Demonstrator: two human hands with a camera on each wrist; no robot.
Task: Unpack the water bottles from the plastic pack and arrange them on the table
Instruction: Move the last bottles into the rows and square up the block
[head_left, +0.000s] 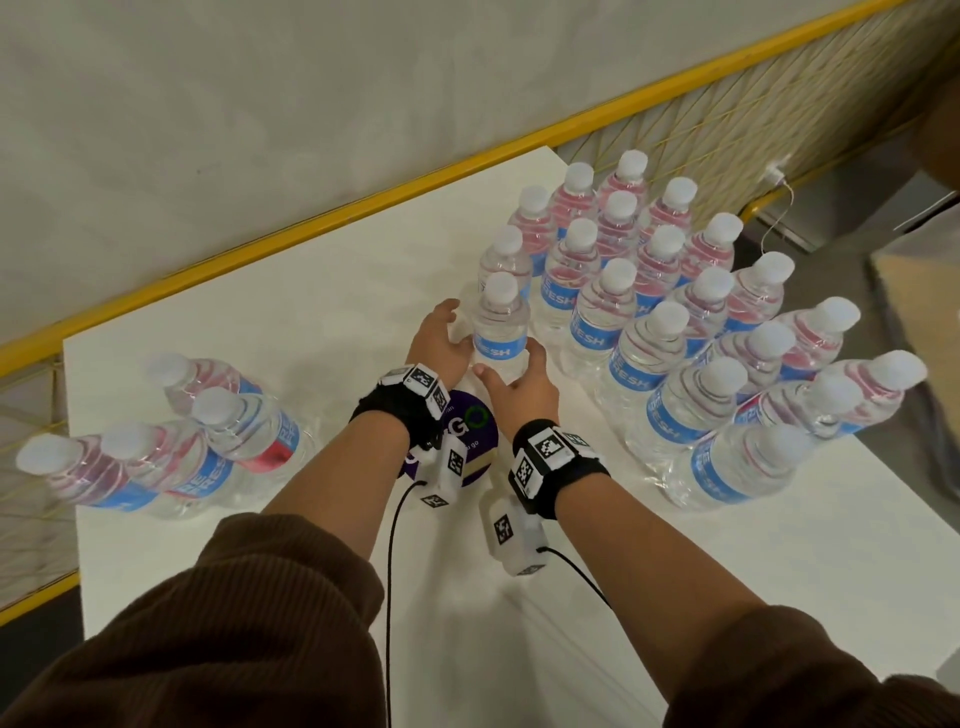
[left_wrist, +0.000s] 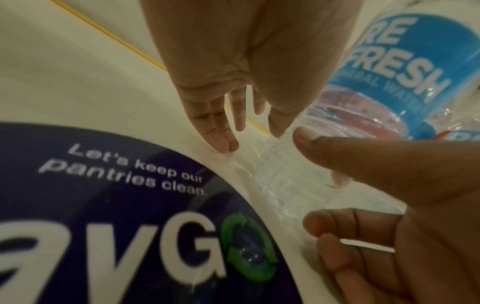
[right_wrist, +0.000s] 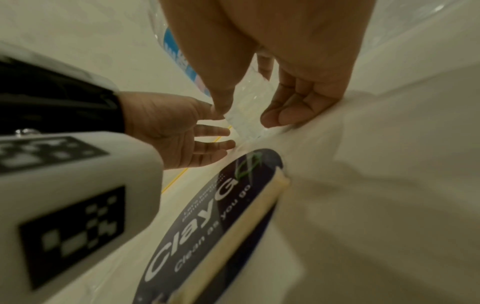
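One water bottle (head_left: 500, 332) with a blue label and white cap stands upright on the white table (head_left: 311, 312), just left of the arranged rows. My right hand (head_left: 519, 387) holds its base, thumb on one side and curled fingers on the other; the right wrist view shows the clear base (right_wrist: 249, 111) between them. My left hand (head_left: 441, 338) is on the bottle's left with straight fingers (left_wrist: 221, 133) pointing down at the table. A small group of bottles (head_left: 182, 441) stands at the table's left; I cannot tell whether plastic wraps it.
Several rows of upright bottles (head_left: 675, 312) fill the right half of the table up to its right edge. A round purple sticker (head_left: 470, 441) lies on the table under my wrists. A yellow rail (head_left: 363, 208) runs behind the table.
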